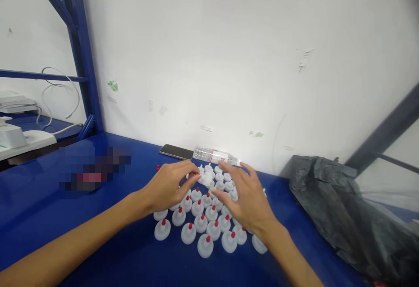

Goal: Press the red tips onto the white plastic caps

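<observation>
My left hand (172, 186) pinches a small red tip cap (197, 173) between thumb and fingers. Right beside that cap is a blurred white nozzle lid (207, 179); whether the two are joined, I cannot tell. My right hand (245, 197) hovers on the other side with thumb and fingers spread, holding nothing. Below and around both hands stand many white cone-shaped nozzle lids, the nearer ones topped with red tips, such as this front lid (205, 247). Farther back, the lids (218, 176) show white nozzles without red. My hands cover part of the group.
A phone (176, 152) and a clear plastic bottle (214, 155) lie along the wall behind the lids. To the right is a dark plastic bag (334, 204). A blue metal frame (80, 38) rises at the left, near a white cable (78, 99). A pixelated patch covers something on the blue table (124, 256).
</observation>
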Demonstrator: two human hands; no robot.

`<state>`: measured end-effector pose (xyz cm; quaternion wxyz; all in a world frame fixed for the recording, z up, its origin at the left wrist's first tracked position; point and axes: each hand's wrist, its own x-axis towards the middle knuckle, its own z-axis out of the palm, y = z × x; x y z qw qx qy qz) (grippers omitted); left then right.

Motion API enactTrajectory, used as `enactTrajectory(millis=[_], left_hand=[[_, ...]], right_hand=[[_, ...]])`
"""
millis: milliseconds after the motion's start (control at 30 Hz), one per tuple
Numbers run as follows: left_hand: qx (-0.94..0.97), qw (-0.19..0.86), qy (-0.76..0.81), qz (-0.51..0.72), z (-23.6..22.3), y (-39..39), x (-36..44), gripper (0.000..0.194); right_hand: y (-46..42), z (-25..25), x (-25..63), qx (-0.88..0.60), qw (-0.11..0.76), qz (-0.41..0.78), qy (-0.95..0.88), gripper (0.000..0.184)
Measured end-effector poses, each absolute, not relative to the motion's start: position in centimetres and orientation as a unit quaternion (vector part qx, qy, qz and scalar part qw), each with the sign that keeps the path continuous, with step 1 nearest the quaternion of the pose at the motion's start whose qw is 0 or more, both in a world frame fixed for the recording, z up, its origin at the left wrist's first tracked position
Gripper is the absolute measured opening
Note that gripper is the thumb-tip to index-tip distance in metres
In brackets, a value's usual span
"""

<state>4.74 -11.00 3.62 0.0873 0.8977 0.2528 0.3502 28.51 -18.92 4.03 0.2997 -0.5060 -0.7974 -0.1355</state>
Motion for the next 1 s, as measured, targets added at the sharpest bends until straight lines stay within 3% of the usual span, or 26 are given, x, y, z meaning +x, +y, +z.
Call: enactTrajectory(millis=[133,300,467,600,733,867,1000], left_hand=[[0.909,0.094,0.244,0.324,3.5,-12.4,5.3,0.021],[0.929,0.004,0.238,0.285,3.2,-12.9,5.7,0.029],[0.895,0.121,0.255,0.345,3.0,-12.6,5.9,0.04],[0.845,0.161,0.326,0.392,3.7,-10.5,4.7,0.042],[0.873,0.063,0.386,0.293,4.0,-7.1,2.6,0.038],[0.896,0.107,0.385,0.194,3.5,-4.5,0.9,0.022],[0.916,0.189,0.337,0.11,2.9,-3.5,0.0,0.02]], right_hand=[[-19.1,3.1,26.9,-0.483,0.275,-0.108,-0.825,0.046],[-19.0,3.0,26.6,-0.43,0.3,-0.161,-0.836,0.035],[-18.1,3.7,28.3,-0.411,0.292,-0.286,-0.815,0.034],[-17.0,3.7,33.7,-0.52,0.32,-0.319,-0.724,0.027],[-16.7,3.7,38.1,-0.628,0.356,-0.281,-0.632,0.024],[-16.7,3.8,38.6,-0.633,0.344,-0.261,-0.642,0.027],[-16.7,3.9,38.1,-0.632,0.329,-0.255,-0.653,0.027]])
